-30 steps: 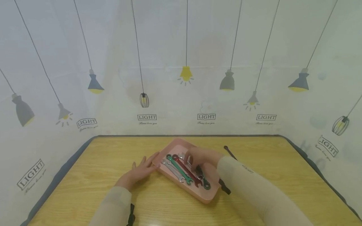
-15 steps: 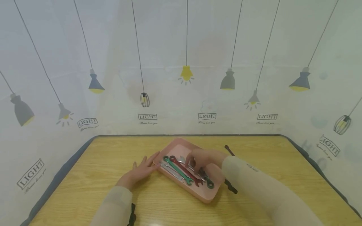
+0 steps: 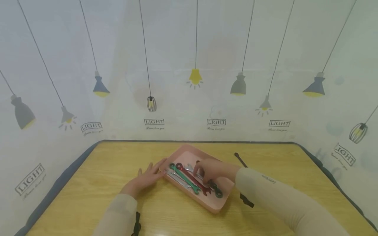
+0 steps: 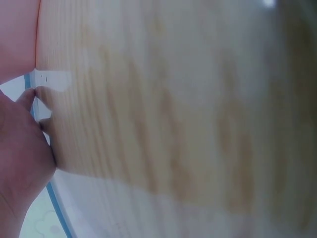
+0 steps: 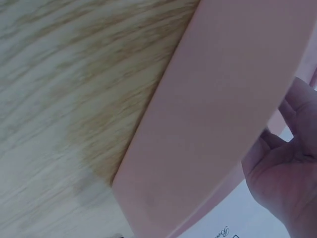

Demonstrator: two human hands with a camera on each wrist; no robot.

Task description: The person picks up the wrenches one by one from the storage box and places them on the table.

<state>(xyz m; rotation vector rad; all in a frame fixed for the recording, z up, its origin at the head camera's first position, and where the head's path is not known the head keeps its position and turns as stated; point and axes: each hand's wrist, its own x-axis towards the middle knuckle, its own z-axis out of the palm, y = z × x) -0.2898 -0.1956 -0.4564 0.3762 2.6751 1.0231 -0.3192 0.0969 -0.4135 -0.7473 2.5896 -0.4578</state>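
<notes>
A pink tray [image 3: 177, 150] lies slanted on the table with several wrenches in it. Green [image 3: 185, 178] and red [image 3: 192, 178] wrenches lie side by side, silver wrenches [image 3: 178, 178] along the left. My right hand [image 3: 211, 168] reaches over the tray's right side, fingers curled down onto a dark wrench [image 3: 218, 192]; the wrench's middle is hidden under them. In the right wrist view the bent fingers of that hand [image 5: 292, 158] pass behind the tray wall [image 5: 213, 104]. My left hand [image 3: 146, 178] rests by the tray's left corner, fingers extended and touching its rim.
Wooden table [image 3: 97, 190] surrounds the tray, with a dark edge at the back. A dark long-handled tool [image 3: 240, 159] lies beyond the right forearm. Black straps [image 3: 246, 200] hang near both wrists. A lamp-printed white sheet [image 3: 177, 49] encloses the back and sides.
My right hand and forearm have shifted slightly right. The green and red wrenches have slid a little left, and a dark wrench end now shows beyond the hand. My left hand stays put.
</notes>
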